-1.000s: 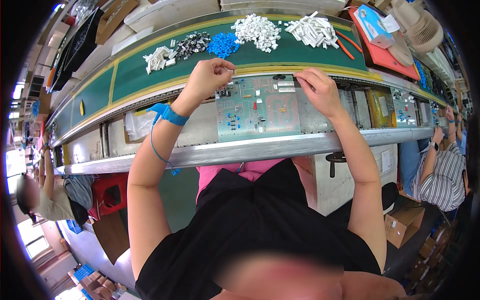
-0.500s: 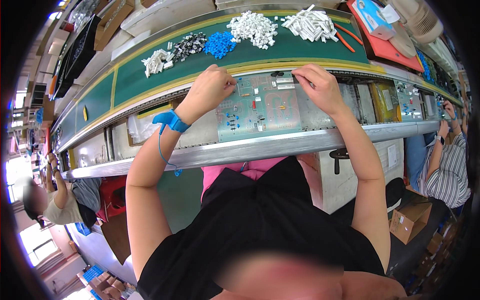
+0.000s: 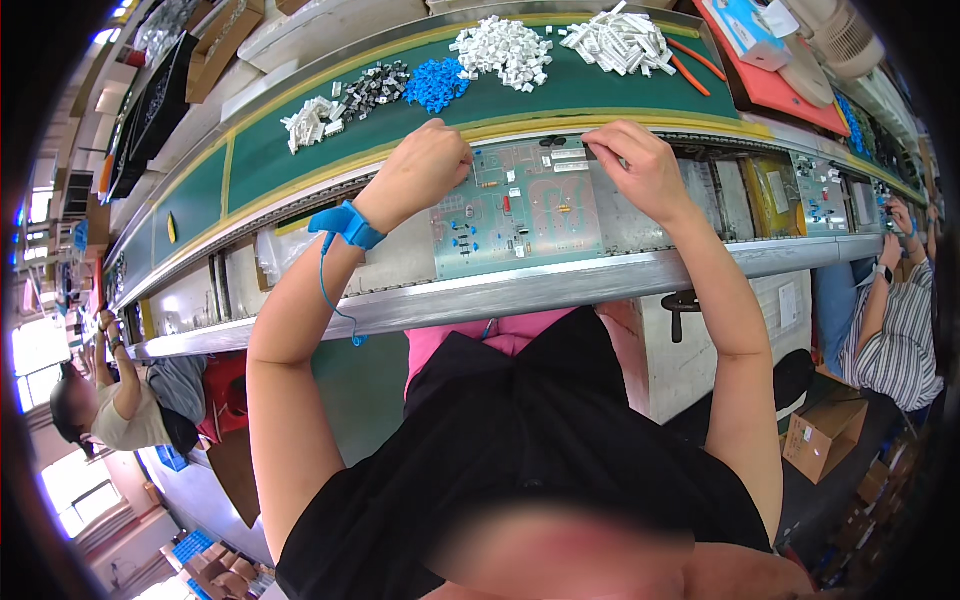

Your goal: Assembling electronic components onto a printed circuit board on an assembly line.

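Note:
A green circuit board [image 3: 565, 225] lies on the conveyor rails in front of me, carrying small blue, red, black and white parts. At its upper left edge is my left hand [image 3: 415, 175], its fingers curled closed; whatever they hold is hidden. A blue wrist strap [image 3: 345, 226] with a thin cord circles that wrist. By the board's upper right corner, my right hand [image 3: 645, 172] has thumb and fingers drawn together, and any small thing in them cannot be made out. Long white parts [image 3: 571, 160] sit on the board beside those fingertips.
Beyond the rails, a green bench holds white connectors [image 3: 502, 52], blue parts [image 3: 437, 85], black-and-grey parts [image 3: 376, 88] and long white pieces [image 3: 620, 42]. Orange-handled pliers [image 3: 690, 70] lie at the far right. Another board [image 3: 822, 195] rests further along. Co-workers sit on both sides.
Both hands have shifted only slightly; the left has turned a little, its fingers curling more out of sight. The board stays in place.

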A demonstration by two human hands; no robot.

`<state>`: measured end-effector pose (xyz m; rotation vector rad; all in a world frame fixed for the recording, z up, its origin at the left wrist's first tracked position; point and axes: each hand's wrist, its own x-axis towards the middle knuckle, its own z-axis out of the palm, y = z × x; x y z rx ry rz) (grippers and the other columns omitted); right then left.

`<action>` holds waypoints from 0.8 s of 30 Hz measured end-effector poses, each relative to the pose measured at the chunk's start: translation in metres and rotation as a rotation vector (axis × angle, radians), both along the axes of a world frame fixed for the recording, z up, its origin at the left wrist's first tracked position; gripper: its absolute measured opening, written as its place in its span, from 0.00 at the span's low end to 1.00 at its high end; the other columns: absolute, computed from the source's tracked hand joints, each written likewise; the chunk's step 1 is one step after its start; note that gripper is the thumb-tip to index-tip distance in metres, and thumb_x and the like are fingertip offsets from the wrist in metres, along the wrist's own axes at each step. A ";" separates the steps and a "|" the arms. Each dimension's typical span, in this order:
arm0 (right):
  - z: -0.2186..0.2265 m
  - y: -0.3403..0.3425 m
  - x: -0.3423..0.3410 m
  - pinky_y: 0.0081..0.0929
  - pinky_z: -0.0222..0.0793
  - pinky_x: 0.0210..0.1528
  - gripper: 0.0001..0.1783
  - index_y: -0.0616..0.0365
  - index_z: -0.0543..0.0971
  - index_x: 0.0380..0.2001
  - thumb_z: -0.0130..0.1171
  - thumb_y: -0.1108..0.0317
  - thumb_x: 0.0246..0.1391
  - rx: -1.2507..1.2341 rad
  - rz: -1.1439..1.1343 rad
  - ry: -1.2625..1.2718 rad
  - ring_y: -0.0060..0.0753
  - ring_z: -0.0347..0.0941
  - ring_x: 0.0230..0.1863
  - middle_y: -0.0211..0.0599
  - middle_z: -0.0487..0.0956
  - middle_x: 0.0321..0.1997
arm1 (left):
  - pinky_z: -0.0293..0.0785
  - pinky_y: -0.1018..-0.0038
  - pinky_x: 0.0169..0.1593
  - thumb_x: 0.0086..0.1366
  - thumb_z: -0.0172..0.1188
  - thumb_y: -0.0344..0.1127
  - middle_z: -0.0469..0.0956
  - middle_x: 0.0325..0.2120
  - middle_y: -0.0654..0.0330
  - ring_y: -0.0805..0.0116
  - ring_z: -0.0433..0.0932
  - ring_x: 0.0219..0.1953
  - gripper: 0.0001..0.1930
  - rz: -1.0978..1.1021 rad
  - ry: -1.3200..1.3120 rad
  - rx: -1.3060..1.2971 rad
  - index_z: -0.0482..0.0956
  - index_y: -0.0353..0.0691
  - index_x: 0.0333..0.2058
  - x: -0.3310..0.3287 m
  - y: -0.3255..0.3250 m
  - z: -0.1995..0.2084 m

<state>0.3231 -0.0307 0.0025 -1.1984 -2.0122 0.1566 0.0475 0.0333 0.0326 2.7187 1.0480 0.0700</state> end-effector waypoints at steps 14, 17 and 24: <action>0.003 -0.005 -0.002 0.28 0.72 0.32 0.06 0.58 0.79 0.32 0.59 0.75 0.47 -0.046 0.008 0.010 0.37 0.76 0.32 0.34 0.78 0.31 | 0.71 0.62 0.40 0.58 0.58 0.37 0.78 0.30 0.53 0.52 0.75 0.36 0.09 0.472 -0.304 0.374 0.81 0.39 0.31 -0.084 0.032 -0.019; 0.002 -0.002 -0.002 0.28 0.72 0.32 0.06 0.59 0.79 0.32 0.59 0.75 0.47 -0.051 -0.007 0.017 0.37 0.76 0.32 0.35 0.78 0.31 | 0.71 0.62 0.39 0.58 0.59 0.40 0.77 0.28 0.52 0.51 0.75 0.36 0.11 0.585 -0.187 0.496 0.79 0.37 0.29 -0.106 0.043 -0.024; 0.001 0.002 0.005 0.29 0.72 0.34 0.06 0.57 0.79 0.31 0.59 0.74 0.48 0.030 -0.071 -0.039 0.39 0.76 0.34 0.36 0.78 0.32 | 0.70 0.60 0.38 0.56 0.61 0.41 0.76 0.25 0.50 0.49 0.74 0.34 0.14 0.613 -0.156 0.467 0.72 0.35 0.25 -0.119 0.061 -0.042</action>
